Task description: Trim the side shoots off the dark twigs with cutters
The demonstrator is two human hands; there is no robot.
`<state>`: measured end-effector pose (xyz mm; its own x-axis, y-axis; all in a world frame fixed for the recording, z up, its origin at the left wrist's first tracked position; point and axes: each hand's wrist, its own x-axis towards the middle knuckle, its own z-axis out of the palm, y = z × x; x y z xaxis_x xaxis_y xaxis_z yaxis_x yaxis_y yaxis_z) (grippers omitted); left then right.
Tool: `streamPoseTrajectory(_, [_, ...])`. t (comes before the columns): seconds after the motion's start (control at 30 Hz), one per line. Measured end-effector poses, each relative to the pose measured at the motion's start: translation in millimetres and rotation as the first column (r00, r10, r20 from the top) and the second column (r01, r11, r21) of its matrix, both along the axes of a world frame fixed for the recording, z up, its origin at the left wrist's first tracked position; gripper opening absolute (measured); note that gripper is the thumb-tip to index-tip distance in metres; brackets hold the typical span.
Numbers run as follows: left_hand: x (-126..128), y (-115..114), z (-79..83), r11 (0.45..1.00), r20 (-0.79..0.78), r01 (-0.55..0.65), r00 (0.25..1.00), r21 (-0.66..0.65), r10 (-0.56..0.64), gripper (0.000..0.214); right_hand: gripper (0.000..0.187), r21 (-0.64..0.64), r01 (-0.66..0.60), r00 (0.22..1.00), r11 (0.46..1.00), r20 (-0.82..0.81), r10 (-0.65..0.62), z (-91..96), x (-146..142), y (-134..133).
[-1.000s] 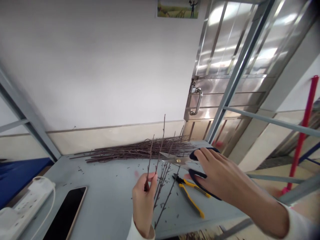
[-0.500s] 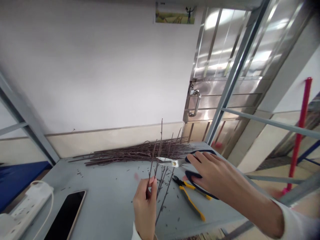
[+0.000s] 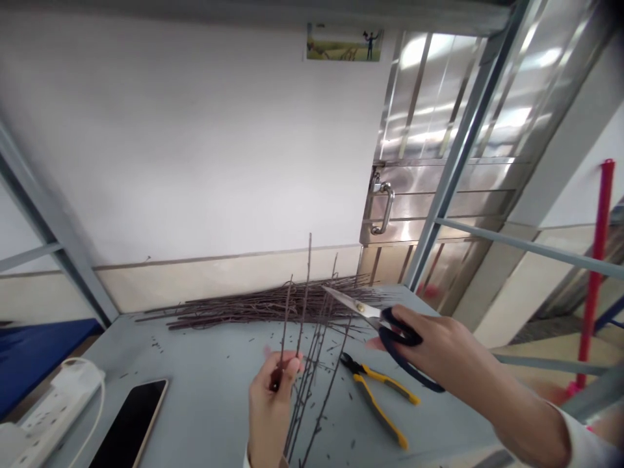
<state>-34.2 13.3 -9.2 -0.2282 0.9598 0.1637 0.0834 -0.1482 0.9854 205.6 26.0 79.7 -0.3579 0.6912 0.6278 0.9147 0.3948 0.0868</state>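
My left hand (image 3: 273, 396) pinches a thin dark twig (image 3: 305, 299) that forks into upright shoots. In my right hand (image 3: 439, 344) is a pair of scissors (image 3: 348, 302) with dark blue handles. Their blades are together and point left, a little to the right of the shoots. Several loose twigs (image 3: 319, 416) lie on the grey table between my hands. Yellow-handled cutting pliers (image 3: 375, 396) rest on the table below my right hand, their handles spread. Behind everything a long heap of twigs (image 3: 253, 305) runs along the wall.
A phone (image 3: 130, 422) and a white power strip (image 3: 41, 422) with a cable lie at the left of the table (image 3: 205, 390). Small twig clippings are scattered over it. Grey metal posts (image 3: 468, 143) frame the table, and a metal door (image 3: 414, 188) stands behind on the right.
The scissors have closed and moved right, away from the twig, and tilted up to the left. My left hand has shifted slightly left and down with the twig.
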Motion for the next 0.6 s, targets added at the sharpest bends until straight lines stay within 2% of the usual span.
streamPoseTrajectory(0.17, [-11,13,-3.7,0.978,0.171,0.208,0.964,-0.020,-0.201,0.038,0.042,-0.216,0.042,0.986,0.975,-0.149,-0.075,-3.3,3,1])
streamPoseTrajectory(0.33, [-14,23,-2.6,0.916,0.223,0.392,0.904,-0.085,-0.366,0.044,0.043,-0.254,0.058,0.969,0.966,-0.219,-0.116,3.7,-3,7])
streamPoseTrajectory(0.47, [-13,24,2.7,0.884,0.271,0.448,0.875,-0.133,-0.402,0.047,0.043,-0.296,0.050,0.965,0.954,-0.231,-0.122,4.5,-8,10])
streamPoseTrajectory(0.6, [-12,21,5.2,0.878,0.293,0.465,0.860,-0.116,-0.416,0.043,0.039,-0.362,0.043,0.960,0.931,-0.242,-0.138,-7.0,-12,9])
